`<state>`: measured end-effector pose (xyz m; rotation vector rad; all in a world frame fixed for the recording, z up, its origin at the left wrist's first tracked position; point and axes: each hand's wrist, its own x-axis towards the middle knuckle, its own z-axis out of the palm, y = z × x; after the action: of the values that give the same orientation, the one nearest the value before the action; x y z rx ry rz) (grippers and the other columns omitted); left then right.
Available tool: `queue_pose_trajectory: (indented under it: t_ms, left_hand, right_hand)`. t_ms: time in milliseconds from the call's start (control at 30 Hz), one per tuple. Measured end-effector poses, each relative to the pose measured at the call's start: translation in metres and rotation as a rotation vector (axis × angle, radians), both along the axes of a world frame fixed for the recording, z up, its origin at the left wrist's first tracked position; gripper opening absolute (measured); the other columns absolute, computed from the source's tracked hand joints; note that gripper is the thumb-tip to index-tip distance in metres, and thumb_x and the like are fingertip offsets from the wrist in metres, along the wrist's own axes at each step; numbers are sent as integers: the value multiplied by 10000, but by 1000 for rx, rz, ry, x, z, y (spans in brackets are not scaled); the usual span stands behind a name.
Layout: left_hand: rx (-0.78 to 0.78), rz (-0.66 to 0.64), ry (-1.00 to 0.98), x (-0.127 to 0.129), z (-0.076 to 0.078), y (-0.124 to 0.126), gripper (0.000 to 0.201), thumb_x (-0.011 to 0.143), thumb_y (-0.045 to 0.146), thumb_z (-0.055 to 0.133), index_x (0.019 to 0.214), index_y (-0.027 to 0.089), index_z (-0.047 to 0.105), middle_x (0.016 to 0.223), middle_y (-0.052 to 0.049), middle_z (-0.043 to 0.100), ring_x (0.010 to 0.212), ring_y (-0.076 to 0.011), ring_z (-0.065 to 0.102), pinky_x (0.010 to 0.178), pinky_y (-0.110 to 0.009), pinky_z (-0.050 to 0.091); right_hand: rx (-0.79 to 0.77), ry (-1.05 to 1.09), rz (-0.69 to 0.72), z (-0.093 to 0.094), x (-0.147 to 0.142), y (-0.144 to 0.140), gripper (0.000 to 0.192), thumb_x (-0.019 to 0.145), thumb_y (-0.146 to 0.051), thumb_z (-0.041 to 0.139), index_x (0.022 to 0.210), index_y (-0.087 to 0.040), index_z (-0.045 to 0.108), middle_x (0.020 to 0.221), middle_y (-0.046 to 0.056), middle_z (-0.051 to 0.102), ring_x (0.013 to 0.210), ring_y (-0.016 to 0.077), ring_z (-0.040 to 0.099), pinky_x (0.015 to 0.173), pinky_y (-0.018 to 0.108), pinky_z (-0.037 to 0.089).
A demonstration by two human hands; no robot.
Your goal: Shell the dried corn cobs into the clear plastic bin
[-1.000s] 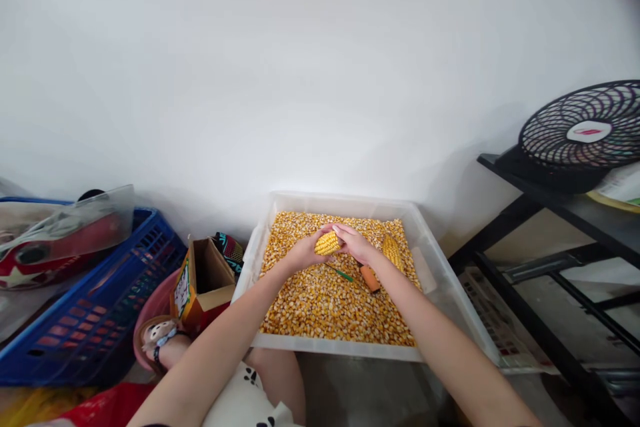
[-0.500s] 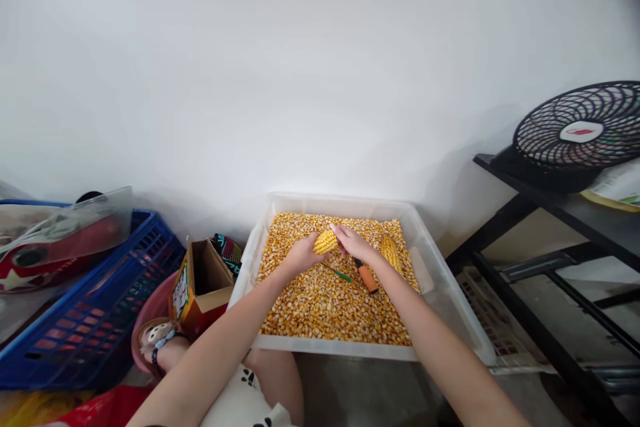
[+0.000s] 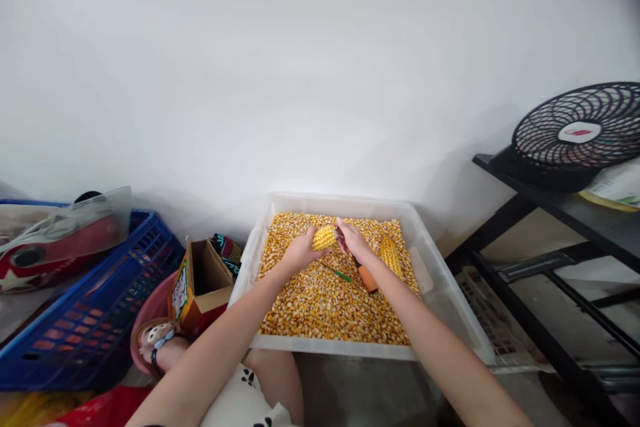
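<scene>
Two hands work one corn cob (image 3: 325,237) above the clear plastic bin (image 3: 440,300). Since the earlier frame, the right hand (image 3: 351,238) has shifted slightly up and away, its fingers now at the cob's right end; the left hand (image 3: 300,251) keeps its closed grip on the cob's left half. The right hand is partly closed, fingertips touching the cob. The bin is filled with loose kernels (image 3: 320,307); a second cob (image 3: 391,255), an orange-handled tool (image 3: 367,276) and a green-handled tool (image 3: 338,273) lie on them. An open cardboard box (image 3: 203,280) stands beside a blue crate (image 3: 85,320).
</scene>
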<state>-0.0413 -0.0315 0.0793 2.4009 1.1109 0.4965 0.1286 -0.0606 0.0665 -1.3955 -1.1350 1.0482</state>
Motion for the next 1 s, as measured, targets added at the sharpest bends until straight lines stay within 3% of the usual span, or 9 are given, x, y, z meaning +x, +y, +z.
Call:
queue_pose_trajectory:
  t_ms: [167,333,467,600,800,1000]
  left_hand:
    - [65,-118,-47,-1,1,0,468,733,424,515,1107,150,447,1053,-109,554,970,-223,529,817,-311,399]
    - [47,-45,0,-2,1,0,372,625,397,615,910,167,547,915,-68,577,846,-206,558,744,-283,415]
    - [-54,-14,-23,-3,0,0,418,608,341,620,982,178,531,866,-41,612,790,-195,575,685,-265,425]
    - [-135,-18,-83,-3,-4,1,454,611,317,611,1036,182,525,848,-24,630,757,-185,582,671,-263,433]
    - [-137,-75,-165,-3,-12,3,419,616,294,600,1012,170,544,845,-20,635,730,-166,582,679,-256,437]
    - [-123,-65,-178,-2,-14,4,366,631,262,584,984,175,547,822,-11,633,718,-159,582,668,-249,435]
  right_hand:
    - [6,56,-39,6,-3,-2,507,769,-607,358,823,-159,589,442,-55,407,325,76,381,315,197,307]
    - [47,23,29,12,-7,-6,480,770,-575,398,822,-161,636,506,-31,451,395,79,412,347,201,350]
    - [69,-65,107,12,-9,-7,383,738,-509,504,904,-184,620,620,-21,531,428,73,428,391,208,377]
    - [88,-167,169,9,-7,-7,395,775,-489,462,1016,-197,577,758,8,583,453,78,460,428,225,396]
    - [143,-350,145,8,-10,-10,410,834,-509,340,973,-205,576,658,-7,557,460,98,460,490,242,396]
    - [89,-177,59,5,-17,-8,467,820,-544,325,996,-200,588,585,-12,511,458,109,429,463,241,375]
